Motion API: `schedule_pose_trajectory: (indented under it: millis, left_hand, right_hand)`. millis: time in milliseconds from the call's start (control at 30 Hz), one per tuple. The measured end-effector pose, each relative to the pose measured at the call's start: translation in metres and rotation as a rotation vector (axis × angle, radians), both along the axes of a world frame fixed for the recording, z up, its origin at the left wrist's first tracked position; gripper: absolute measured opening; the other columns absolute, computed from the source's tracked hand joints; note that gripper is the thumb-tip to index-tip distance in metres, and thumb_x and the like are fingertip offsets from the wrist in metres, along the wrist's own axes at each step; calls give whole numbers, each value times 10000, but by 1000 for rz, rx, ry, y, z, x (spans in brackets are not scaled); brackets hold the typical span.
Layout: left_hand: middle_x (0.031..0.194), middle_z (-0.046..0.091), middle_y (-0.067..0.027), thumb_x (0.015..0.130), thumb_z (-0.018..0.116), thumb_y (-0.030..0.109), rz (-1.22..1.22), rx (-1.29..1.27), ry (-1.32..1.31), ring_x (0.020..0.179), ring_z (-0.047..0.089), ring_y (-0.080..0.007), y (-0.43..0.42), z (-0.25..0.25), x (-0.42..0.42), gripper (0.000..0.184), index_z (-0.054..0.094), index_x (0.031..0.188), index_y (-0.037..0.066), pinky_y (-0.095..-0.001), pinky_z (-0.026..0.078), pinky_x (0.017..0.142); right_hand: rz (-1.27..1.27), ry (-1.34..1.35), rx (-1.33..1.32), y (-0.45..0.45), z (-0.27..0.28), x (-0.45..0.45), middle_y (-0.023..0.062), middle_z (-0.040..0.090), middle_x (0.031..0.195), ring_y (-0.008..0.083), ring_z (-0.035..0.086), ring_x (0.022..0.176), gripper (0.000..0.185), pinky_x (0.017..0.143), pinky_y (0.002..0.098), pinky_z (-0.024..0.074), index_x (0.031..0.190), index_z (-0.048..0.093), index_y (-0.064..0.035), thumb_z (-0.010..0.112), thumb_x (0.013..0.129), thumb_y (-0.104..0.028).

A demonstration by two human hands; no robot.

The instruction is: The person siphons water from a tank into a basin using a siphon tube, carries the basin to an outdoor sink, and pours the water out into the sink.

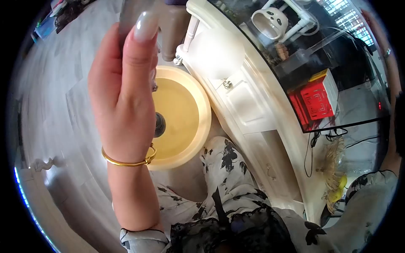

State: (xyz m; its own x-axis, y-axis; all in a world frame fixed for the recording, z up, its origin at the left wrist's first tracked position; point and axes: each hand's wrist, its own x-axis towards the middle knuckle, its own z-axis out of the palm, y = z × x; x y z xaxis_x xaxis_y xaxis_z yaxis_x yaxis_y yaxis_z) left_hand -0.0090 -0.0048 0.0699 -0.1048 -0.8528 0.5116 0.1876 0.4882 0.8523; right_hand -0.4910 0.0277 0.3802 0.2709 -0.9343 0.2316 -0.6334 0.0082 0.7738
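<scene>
We see the left hand (124, 90) held up, with a gold bangle (128, 162) on its wrist. Its grip is pinched on a cloudy gray thing (130, 14) at the very top, too blurry for us to name. Below, a yellow tub (205, 114) sits on the floor (59, 84). The right hand (374, 29) is at the far edge, by the glass tank (346, 126), and we can't tell how its grip is.

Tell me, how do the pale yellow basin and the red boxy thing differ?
Shape: the basin is round, while the red boxy thing has straight edges and corners.
Colour: the basin is pale yellow; the boxy thing is mainly red and white.
View: the left hand hides part of the basin but none of the boxy thing.
</scene>
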Motion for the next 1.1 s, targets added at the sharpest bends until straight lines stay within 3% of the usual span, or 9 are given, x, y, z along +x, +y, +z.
schedule_pose_trajectory:
  millis: [100,300,433,500,600,633,767,900,1100]
  left_hand:
    - [593,353,35,891,359,287,6,-10,5,503,283,-23,0,3,2,283,452,762,52,-164,234,448]
    - [593,345,41,894,353,265,-5,1,1,492,265,-21,-4,-3,9,263,456,781,51,-162,219,434]
    - [600,342,47,895,352,249,32,89,10,495,268,-14,3,4,9,240,457,803,54,-161,214,434]
    - [605,343,50,895,354,243,61,135,61,498,270,-9,5,1,3,228,457,813,57,-160,213,435]
    - [600,337,56,896,351,245,40,163,102,501,272,-7,1,2,0,223,455,817,64,-160,219,442]
    - [598,335,57,896,350,246,36,170,80,501,271,-8,1,3,1,223,454,815,66,-160,220,442]
    - [600,336,60,895,357,243,24,148,66,505,272,-9,-1,-3,3,214,450,801,74,-164,224,445]
    - [625,342,66,892,369,238,101,309,278,526,275,-7,1,-4,-9,202,446,793,79,-165,226,457]
    - [622,326,56,887,373,217,-63,223,105,536,271,-7,-3,-4,2,183,438,815,62,-160,215,458]
  right_hand:
    - [-183,81,34,3,3,21,186,577,859,315,546,780,267,694,370,422,924,552,-25,424,821,-236]
    - [-210,-296,-5,8,8,3,155,587,868,216,563,790,369,763,293,404,989,536,-27,425,818,-333]
    - [-271,-1043,-71,1,8,-45,134,594,875,151,574,796,441,810,242,393,1033,526,-28,425,815,-398]
    - [-348,-1038,-133,6,-38,18,133,597,849,156,581,784,423,748,265,440,986,510,34,356,856,-337]
    - [-158,-1732,-155,32,-35,77,144,600,764,196,594,721,327,661,346,474,832,553,26,451,806,-284]
    - [-324,-1549,-331,26,-41,87,132,600,717,216,595,736,313,709,349,486,735,568,22,475,788,-272]
    - [-10,-1741,15,33,-37,64,146,598,684,190,589,590,300,515,285,459,833,552,50,450,799,-230]
    - [-111,-1513,-210,27,-47,87,180,579,628,221,588,518,295,470,297,507,707,521,75,468,783,-206]
    - [-173,-1778,-252,21,-45,73,191,557,634,248,582,503,279,449,319,516,709,496,77,471,780,-192]
